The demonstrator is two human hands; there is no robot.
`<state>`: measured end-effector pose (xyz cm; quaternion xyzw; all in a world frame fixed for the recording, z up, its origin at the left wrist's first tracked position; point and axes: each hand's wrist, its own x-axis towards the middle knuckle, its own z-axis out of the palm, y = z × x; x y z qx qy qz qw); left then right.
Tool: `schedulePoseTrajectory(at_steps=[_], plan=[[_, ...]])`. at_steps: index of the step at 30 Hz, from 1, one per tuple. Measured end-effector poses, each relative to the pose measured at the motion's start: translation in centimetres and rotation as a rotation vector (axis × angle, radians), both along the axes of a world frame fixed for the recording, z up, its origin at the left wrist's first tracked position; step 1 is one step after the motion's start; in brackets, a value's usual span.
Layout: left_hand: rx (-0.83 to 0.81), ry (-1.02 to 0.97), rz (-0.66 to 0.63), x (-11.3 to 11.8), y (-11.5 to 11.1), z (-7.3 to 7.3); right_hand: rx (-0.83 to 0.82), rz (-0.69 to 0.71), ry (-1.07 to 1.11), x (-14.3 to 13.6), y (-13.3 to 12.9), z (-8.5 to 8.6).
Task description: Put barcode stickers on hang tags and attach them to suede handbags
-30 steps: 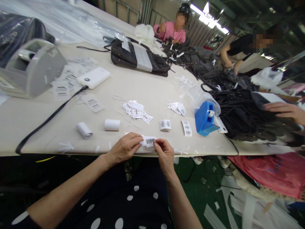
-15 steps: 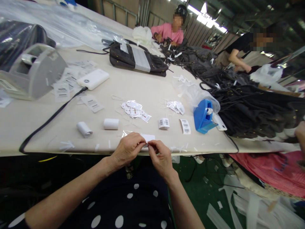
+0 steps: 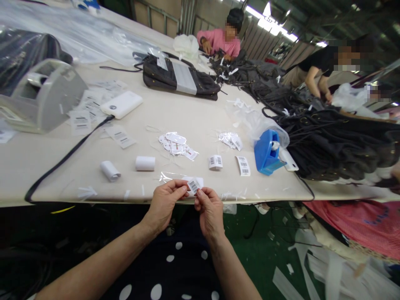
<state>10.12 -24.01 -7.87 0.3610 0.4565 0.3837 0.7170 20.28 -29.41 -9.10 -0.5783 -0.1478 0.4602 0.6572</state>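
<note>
One barcode label [image 3: 193,186] btwn L hand [image 3: 163,204] & R hand [image 3: 211,210], opp. edges pinched by both.

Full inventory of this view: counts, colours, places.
table: 1, cream, across view
barcode label: 1, white, front centre, held
card: 1, white, behind label
hang tags: two piles, white, middle
label strips: 2, white, right of centre
paper rolls: 2, white, front left
small tape dispenser: 1, blue, right
large tape dispenser: 1, grey, far left
boxy device: 1, white, left
long cord: 1, black, left
label sheets: several, white, around device
folded bundle: 1, black with grey band, back
fabric pile: 1, black, right
plastic: uncounted, clear, back left
people: at least 2, pink and black tops, back
cloth: 1, red, lower right
left hand: 1, bare, on label's left
right hand: 1, bare, on label's right
</note>
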Motion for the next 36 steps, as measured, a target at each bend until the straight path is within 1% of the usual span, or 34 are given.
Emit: schedulePoseTrajectory(at_steps=[3, 5, 7, 9, 11, 12, 13, 15, 18, 22, 28, 36], plan=[[0.076, 0.073, -0.057, -0.5, -0.1, -0.3, 0.008, -0.006, 0.028, 0.4, 0.4, 0.0], [0.216, 0.219, -0.091, -1.1, 0.3, -0.6, 0.029, -0.010, 0.001, 1.1, 0.7, 0.0], [0.466, 0.418, -0.091, -1.8, 1.2, -0.9, 0.035, 0.012, -0.059, 2.3, 1.1, 0.1], [0.812, 0.573, -0.119, -2.5, 2.3, -1.5, 0.004, 0.079, -0.131, 3.6, 1.7, 0.1], [1.166, 0.652, -0.220, -2.8, 3.4, -2.3, -0.053, 0.174, -0.206, 4.6, 2.4, 0.3], [1.308, 0.675, -0.282, -2.8, 3.8, -2.8, -0.081, 0.213, -0.242, 5.0, 2.7, 0.3], [1.418, 0.700, -0.341, -2.8, 4.2, -3.2, -0.105, 0.247, -0.275, 5.2, 3.0, 0.3], [1.546, 0.759, -0.426, -2.8, 4.5, -4.0, -0.140, 0.307, -0.335, 5.3, 3.6, 0.2], [1.589, 0.822, -0.477, -2.7, 4.5, -4.6, -0.170, 0.350, -0.417, 5.2, 4.0, -0.2], [1.592, 0.840, -0.474, -2.7, 4.4, -4.4, -0.216, 0.362, -0.491, 5.1, 4.2, -0.5], [1.583, 0.849, -0.460, -2.7, 4.3, -4.3, -0.278, 0.407, -0.519, 5.4, 4.7, -0.4], [1.579, 0.864, -0.477, -2.8, 4.3, -4.4, -0.278, 0.420, -0.553, 5.4, 4.9, -0.7]])
